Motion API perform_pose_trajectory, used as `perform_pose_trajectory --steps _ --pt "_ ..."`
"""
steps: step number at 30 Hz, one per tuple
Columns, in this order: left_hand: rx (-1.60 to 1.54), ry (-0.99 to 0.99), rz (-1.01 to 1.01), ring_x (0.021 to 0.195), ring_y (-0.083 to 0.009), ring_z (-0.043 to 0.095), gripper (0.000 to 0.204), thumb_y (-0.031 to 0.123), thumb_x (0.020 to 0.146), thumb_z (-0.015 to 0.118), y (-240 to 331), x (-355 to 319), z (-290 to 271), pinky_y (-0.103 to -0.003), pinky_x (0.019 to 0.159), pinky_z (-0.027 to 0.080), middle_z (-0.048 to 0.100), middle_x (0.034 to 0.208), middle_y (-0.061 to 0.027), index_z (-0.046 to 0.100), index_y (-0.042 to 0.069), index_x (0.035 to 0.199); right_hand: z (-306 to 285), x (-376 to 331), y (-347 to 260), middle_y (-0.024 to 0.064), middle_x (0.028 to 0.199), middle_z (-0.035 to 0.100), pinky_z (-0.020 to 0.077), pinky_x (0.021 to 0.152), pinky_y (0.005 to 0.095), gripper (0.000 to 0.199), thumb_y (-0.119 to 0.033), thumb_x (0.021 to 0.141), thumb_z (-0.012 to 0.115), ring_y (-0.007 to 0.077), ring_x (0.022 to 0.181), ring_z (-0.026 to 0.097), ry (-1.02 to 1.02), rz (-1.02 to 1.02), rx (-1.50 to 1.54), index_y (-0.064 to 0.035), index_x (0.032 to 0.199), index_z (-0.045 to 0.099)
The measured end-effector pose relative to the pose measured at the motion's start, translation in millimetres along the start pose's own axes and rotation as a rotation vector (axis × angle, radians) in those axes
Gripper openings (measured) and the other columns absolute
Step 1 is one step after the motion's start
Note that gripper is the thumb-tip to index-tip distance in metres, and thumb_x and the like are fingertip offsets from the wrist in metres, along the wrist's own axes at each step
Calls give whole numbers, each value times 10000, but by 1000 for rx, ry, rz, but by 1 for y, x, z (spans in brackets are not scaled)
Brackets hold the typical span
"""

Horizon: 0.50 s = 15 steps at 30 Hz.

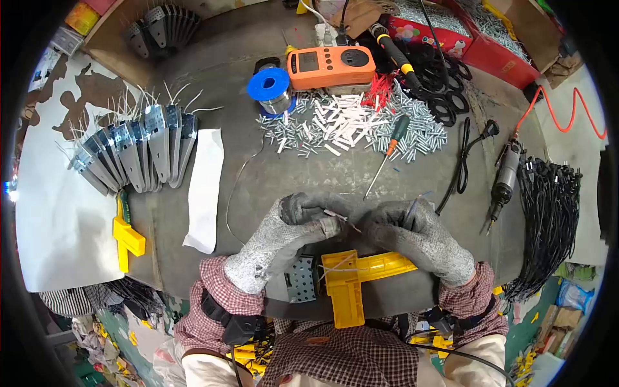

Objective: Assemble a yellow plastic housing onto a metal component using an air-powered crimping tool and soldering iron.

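My left hand [293,232] in a grey knit glove, fingers [325,224] pressed together, pinching a thin wire [342,218] at its near end. My right hand [412,235], same glove, fingers curled closed around a thin metal tool [412,208] that sticks up from the fist; can't tell exactly what it is. The two hands are almost touching, wire tip between them, just above the desk [271,174].

Right below the hands: yellow plastic jig [351,280], T-shaped, at the desk's near edge, with a small perforated metal bracket [301,278] touching its left side. A loose solder wire [235,187] curves off from my left wrist toward the blue solder spool [269,87] further back.

Beyond the hands: a green-handled screwdriver [390,151] lies tilted, tip toward me, at the edge of a pile of small white and silver sleeves [342,122]. Behind the pile, an orange meter [331,64]. Far right: rotary tool [505,177] with orange cable, next to a bundle of black cables [548,213]. Left: white paper strip [205,187], then a fanned row of metal brackets with white wires [135,151]. A second yellow jig [126,238] sits at the left desk edge.
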<state>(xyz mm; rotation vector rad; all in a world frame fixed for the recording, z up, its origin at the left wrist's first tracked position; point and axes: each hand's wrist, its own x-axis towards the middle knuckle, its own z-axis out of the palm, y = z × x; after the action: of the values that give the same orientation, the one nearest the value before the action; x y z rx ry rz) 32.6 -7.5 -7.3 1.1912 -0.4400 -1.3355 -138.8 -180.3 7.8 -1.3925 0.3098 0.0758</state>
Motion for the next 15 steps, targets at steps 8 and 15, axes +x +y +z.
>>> perform_pose_trajectory --steps 8,15 --pt "97 -18 94 977 -126 636 207 27 890 723 0 1 4 -272 893 512 669 1049 -43 664 23 1088 -4 2 5 19 860 656 497 718 238 264 -211 1015 558 78 790 588 9 80 54 36 1010 652" --pt "376 23 279 995 -133 630 147 -3 898 701 1 -1 13 -285 896 511 660 1033 -44 698 16 1044 -3 -1 9 1 817 638 479 659 239 248 -201 1007 556 66 739 559 66 74 181 22 969 658"
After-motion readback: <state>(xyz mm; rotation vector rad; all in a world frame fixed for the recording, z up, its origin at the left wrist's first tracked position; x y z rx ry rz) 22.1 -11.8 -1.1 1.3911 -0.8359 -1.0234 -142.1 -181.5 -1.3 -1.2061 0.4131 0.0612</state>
